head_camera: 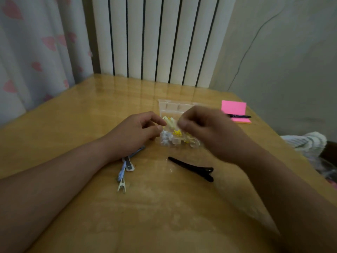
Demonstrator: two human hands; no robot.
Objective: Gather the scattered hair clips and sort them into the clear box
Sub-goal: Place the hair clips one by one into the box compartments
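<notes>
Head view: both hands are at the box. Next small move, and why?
Likely the right hand reaches back to pick up the black clip: it lies loose on the table, nearest that hand, outside the clear box. The blue and white clips wait by the left wrist.

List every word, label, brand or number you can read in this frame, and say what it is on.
No text can be read.
pink sticky pad: its face is blank.
black pen lying on the pad: too small and blurred to show any marking.
clear box and black clip: no print visible.
</notes>
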